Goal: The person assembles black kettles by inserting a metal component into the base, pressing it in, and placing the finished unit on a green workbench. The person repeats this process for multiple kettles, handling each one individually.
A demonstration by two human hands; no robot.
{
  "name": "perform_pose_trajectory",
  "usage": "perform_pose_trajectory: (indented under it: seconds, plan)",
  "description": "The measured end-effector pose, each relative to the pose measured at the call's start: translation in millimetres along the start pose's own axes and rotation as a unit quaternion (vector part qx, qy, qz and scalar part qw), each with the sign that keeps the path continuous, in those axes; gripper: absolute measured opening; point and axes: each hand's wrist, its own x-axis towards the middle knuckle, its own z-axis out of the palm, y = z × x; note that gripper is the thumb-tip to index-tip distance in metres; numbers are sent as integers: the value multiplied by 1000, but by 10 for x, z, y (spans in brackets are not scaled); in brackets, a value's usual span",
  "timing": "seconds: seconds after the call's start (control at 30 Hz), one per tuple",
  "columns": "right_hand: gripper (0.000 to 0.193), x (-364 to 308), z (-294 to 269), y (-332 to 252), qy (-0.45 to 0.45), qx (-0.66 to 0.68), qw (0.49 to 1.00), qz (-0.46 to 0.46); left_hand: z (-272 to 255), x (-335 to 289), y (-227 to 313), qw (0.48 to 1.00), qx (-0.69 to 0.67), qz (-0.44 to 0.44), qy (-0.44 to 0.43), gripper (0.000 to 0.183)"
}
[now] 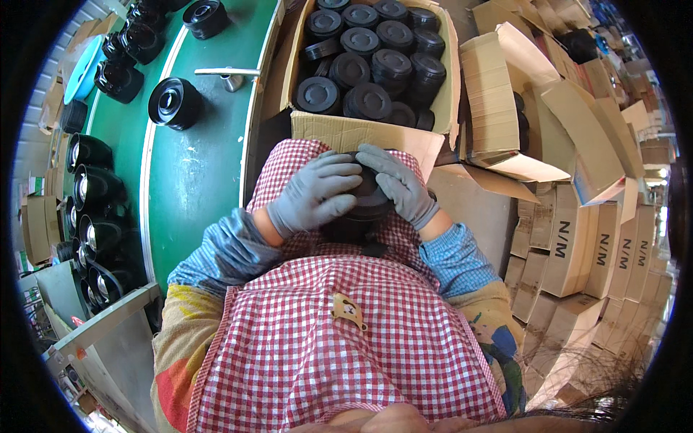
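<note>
In my lap, against a red-and-white checked apron, sits a black round plastic housing (367,206), its top a dark disc-like cap. Both my hands wear grey gloves. My left hand (319,189) curls its fingers over the housing's left side and top. From the right, my right hand (398,185) lays bent fingers across the far right of the same piece. The fingers partly cover the top, so details of the cap are hidden. Just beyond my hands stands an open cardboard box (361,132) holding several stacks of black round discs (368,101).
At left runs a green conveyor belt (198,169) with a metal edge and a short bar (227,72). A black round housing (175,103) stands on it, and glossy black pots (97,187) line its far side. Open cartons (498,101) and stacked boxes (570,245) fill the right.
</note>
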Motion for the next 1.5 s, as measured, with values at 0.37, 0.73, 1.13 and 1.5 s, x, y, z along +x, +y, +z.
perform_pose_trajectory:
  seconds: [0.37,0.73,1.13,1.5]
  plan:
    - [51,100,-26,168,-2,-244,969,-23,103,-110,141,994,53,-88,27,39]
    - [81,-193,341,-418,-33,-331,940,-80,-64,-68,-554,977,147,-152,26,51]
    - [96,362,328,-758,-255,-410,865,-140,-134,1057,-511,917,78,-304,-245,36]
    - [81,630,55,-638,-342,-365,849,-173,-103,952,-680,944,27,-230,-235,35]
